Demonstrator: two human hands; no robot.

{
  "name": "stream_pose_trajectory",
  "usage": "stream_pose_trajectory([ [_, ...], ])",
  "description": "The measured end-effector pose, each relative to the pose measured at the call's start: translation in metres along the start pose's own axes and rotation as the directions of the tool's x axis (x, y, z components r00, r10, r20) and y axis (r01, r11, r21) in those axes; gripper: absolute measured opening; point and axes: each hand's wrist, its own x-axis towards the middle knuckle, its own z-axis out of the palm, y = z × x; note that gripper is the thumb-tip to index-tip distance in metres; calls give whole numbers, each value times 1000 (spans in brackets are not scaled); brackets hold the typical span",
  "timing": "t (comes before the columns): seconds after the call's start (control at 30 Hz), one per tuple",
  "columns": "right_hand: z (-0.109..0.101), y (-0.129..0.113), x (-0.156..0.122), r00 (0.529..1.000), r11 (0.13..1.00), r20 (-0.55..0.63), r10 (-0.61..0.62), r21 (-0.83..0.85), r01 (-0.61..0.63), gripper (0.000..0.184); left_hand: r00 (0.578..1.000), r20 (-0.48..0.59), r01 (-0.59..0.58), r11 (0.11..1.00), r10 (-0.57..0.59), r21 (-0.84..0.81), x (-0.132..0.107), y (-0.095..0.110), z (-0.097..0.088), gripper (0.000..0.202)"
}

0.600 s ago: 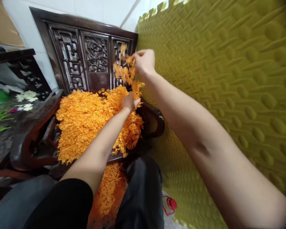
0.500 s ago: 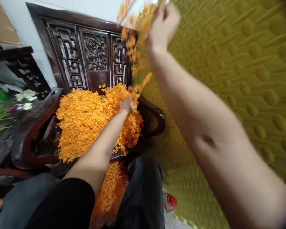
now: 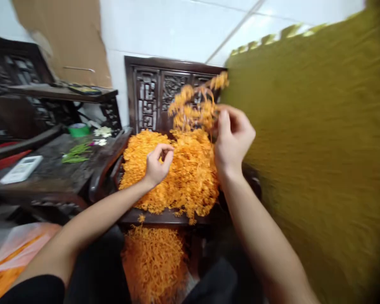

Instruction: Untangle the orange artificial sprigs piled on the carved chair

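A big heap of orange artificial sprigs (image 3: pixel 183 173) fills the seat of a dark carved wooden chair (image 3: pixel 164 90). My right hand (image 3: pixel 232 141) is raised above the heap's right side and pinches a loose orange sprig (image 3: pixel 194 105) that hangs in the air before the chair back. My left hand (image 3: pixel 158 162) hovers over the middle of the heap with its fingers curled, thumb and forefinger nearly meeting; nothing shows between them. More orange sprigs (image 3: pixel 155 257) lie piled below the seat's front edge.
A yellow-green foam mat (image 3: pixel 319 147) stands upright along the right. At left a dark wooden table (image 3: pixel 47 169) carries green stems (image 3: pixel 74 154), white flowers (image 3: pixel 103 132), a green tape roll (image 3: pixel 78 129) and a white remote (image 3: pixel 20 169). A clear bag with orange pieces (image 3: pixel 17 249) lies lower left.
My right hand came down from high up to just above the heap, still holding the sprig. My left hand lifted off the heap. The view swung left and back.
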Motion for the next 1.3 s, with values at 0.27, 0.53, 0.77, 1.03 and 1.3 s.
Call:
stream_pose_trajectory([
  [0.27,67,32,-102,979,981,70,-191,41,188,19,950,296,127,990,-104,-61,-39,35,-69,27],
  [0.53,76,12,-140,655,777,582,-482,-61,627,37,786,15,541,677,-618,-500,-38,9,-85,34],
  [0.77,59,16,-131,926,947,199,-320,99,306,60,695,149,629,494,-704,-600,-36,17,-110,23],
  [1.03,78,32,-122,657,715,718,228,334,-614,50,572,423,814,428,-702,-392,-54,33,-108,37],
  [1.3,81,35,-133,666,450,573,478,492,-746,21,481,600,868,250,-639,-430,-61,30,-120,39],
])
